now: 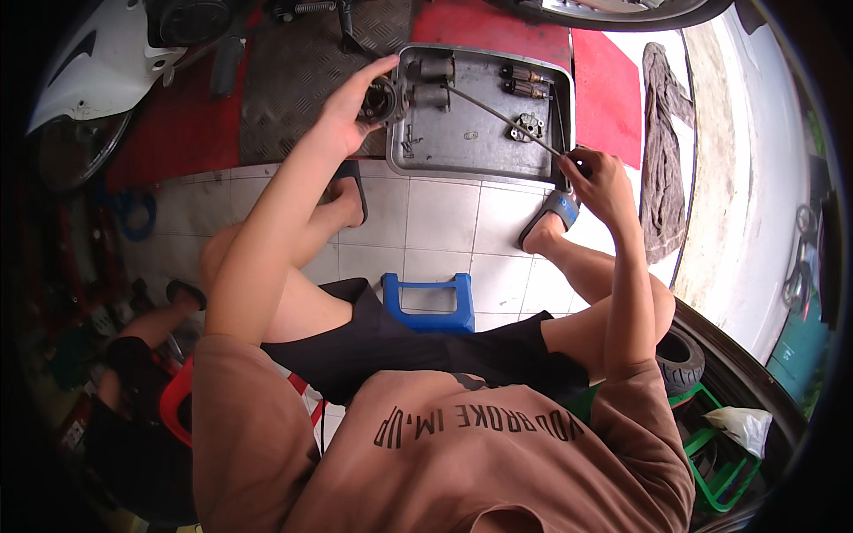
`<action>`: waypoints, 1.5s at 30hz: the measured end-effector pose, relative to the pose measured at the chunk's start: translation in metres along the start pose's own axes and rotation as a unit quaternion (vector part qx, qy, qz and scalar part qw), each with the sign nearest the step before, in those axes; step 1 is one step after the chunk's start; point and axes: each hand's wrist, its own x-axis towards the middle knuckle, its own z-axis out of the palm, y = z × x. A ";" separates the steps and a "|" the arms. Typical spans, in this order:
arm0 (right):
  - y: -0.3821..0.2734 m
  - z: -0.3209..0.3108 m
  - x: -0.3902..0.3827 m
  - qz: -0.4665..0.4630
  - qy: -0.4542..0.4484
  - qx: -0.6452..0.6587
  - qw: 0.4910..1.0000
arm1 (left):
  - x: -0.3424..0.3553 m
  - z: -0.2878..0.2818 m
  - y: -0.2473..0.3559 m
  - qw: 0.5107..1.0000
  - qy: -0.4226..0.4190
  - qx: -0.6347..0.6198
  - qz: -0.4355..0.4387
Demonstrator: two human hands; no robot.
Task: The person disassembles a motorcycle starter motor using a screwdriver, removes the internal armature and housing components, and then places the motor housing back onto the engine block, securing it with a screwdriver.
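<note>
Grey metal forms the shallow, round-cornered tray (493,158) at the upper centre of the frame. Above its lower right rim, the right hand (602,180) pinches a thin, straight rod (503,119), whose long axis slants up and left across the tray to 1 of 2 dull cylinders (431,97); whether the tip touches, I cannot tell. By the left rim, the left hand (341,111) curves around a dark, rounded metal part (381,100). 2 ribbed pieces (526,82) lie upper right inside. Below the rod, smooth bare floor stretches to the raised lower edge; white tiles (440,209) lie beyond.
</note>
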 end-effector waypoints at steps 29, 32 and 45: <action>-0.008 -0.017 -0.015 -0.035 0.002 0.097 0.995 | 0.006 0.021 -0.011 0.984 -0.168 -0.057 -0.033; -0.010 -0.018 -0.015 -0.036 -0.003 0.100 0.994 | 0.004 0.023 -0.009 0.981 -0.174 -0.081 -0.035; -0.012 -0.020 -0.017 -0.032 0.009 0.089 0.995 | 0.006 0.020 -0.010 0.984 -0.165 -0.073 -0.009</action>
